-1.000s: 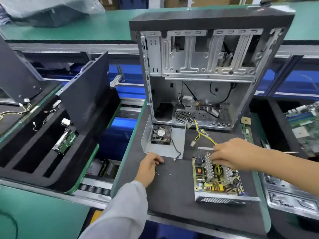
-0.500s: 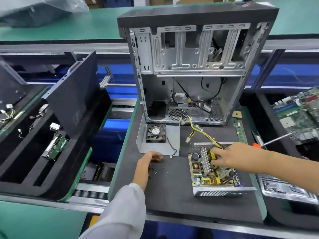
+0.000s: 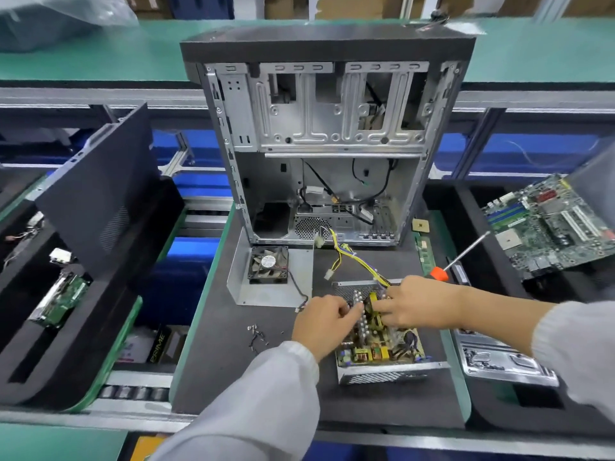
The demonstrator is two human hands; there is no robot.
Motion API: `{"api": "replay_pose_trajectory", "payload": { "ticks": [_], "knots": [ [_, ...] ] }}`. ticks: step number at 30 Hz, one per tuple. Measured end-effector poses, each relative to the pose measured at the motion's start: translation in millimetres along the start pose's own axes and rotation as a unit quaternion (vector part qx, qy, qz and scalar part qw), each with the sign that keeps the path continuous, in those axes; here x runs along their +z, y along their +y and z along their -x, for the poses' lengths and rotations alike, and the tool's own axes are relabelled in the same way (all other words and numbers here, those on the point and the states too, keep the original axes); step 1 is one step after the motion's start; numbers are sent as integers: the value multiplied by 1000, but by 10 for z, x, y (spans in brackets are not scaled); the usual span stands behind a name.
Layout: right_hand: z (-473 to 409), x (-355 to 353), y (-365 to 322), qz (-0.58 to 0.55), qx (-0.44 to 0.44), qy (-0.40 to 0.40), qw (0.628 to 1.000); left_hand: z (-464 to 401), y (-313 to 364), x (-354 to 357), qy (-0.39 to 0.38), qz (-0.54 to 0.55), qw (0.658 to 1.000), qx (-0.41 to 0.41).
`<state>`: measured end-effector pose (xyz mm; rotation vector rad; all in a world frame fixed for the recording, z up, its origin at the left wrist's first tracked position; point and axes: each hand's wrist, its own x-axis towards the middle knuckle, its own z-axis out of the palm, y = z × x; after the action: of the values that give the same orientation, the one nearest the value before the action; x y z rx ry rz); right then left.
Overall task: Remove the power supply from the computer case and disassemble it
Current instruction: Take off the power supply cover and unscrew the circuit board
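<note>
Both hands work the opened power supply (image 3: 376, 341): left hand (image 3: 321, 322) pinches the heatsink fins; right hand (image 3: 411, 306), screwdriver (image 3: 461, 257) tucked behind, curls onto the board. We should lift evenly, easing the yellow wires (image 3: 357, 259) free.

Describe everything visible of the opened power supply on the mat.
The power supply lies flat on the dark mat, cover off, in front of the computer case. Its perforated metal shell holds a yellowish circuit board with finned heatsinks, coils and capacitors. Yellow and black wires run from its far end toward the case. The left hand and right hand grip parts near the heatsinks.
</note>
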<state>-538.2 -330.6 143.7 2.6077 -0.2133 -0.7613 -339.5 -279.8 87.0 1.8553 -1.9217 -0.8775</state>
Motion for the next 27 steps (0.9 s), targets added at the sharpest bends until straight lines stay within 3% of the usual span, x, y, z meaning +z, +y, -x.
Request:
{"api": "replay_pose_trajectory", "payload": {
  "ticks": [9, 13, 16, 18, 21, 24, 27],
  "knots": [
    [113, 9, 84, -28, -8, 165, 986, 136, -284, -59, 56, 193, 978, -48],
    [88, -4, 38, -53, 8, 177, 983, 300, -280, -66, -32, 202, 975, -90],
    [61, -13, -17, -47, 18, 171, 984, 446, -280, 25, -86, 273, 943, -172],
    [13, -10, -85, -35, 9, 173, 984, 464, -273, 128, -52, 323, 917, -230],
    [-43, -25, -130, -25, 4, 186, 982, 432, -236, 197, 33, 345, 907, -240],
    [-32, -60, -95, -31, 23, 206, 978, 392, -247, 199, 60, 463, 847, -255],
    [-19, -112, -64, -47, 38, 238, 969, 355, -240, 217, 142, 520, 808, -237]
  ]
}}
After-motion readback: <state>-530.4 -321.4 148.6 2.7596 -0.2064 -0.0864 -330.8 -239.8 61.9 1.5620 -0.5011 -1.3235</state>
